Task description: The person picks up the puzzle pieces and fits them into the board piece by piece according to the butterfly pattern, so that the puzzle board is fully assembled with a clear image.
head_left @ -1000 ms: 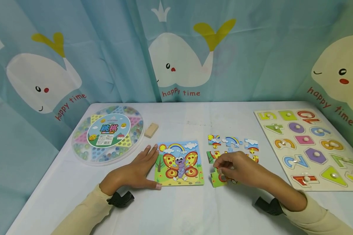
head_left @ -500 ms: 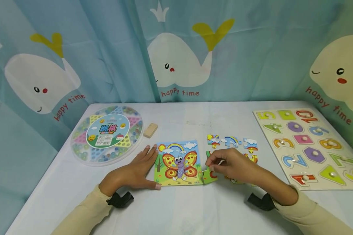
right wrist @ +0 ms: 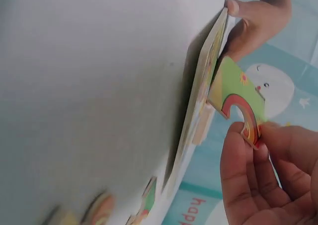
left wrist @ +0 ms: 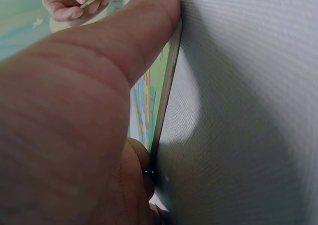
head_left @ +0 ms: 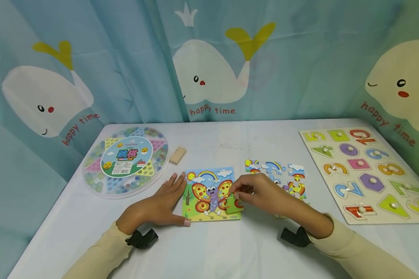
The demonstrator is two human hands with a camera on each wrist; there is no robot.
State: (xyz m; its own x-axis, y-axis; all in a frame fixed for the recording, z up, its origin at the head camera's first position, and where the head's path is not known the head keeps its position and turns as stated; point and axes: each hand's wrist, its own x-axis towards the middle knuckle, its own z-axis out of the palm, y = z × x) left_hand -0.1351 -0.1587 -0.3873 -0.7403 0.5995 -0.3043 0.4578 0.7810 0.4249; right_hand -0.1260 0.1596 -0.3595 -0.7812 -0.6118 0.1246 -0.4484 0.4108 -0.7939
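My left hand (head_left: pixel 160 205) lies with spread, straight fingers along the left edge of a square butterfly puzzle board (head_left: pixel 199 211), its thumb at the near left corner. Over the board's lower right part, my right hand (head_left: pixel 265 195) pinches a green jigsaw piece (head_left: pixel 233 206) between thumb and fingers. In the right wrist view that piece (right wrist: pixel 229 78) shows a red-orange arc and a round notch, tilted above the board (right wrist: pixel 206 61). Several loose jigsaw pieces (head_left: pixel 274 167) lie right of the board, some hidden behind my right hand.
A round Chinese checkers set (head_left: pixel 125 161) with marbles sits at the left, a small wooden block (head_left: pixel 177 155) beside it. At the right lies a number-and-shape peg board (head_left: pixel 366 176). A whale-print curtain (head_left: pixel 209 58) hangs behind the white table (head_left: pixel 209 252).
My right hand has lifted the green jigsaw piece from among the loose ones and carried it left, over the butterfly board. The left hand has stayed in place.
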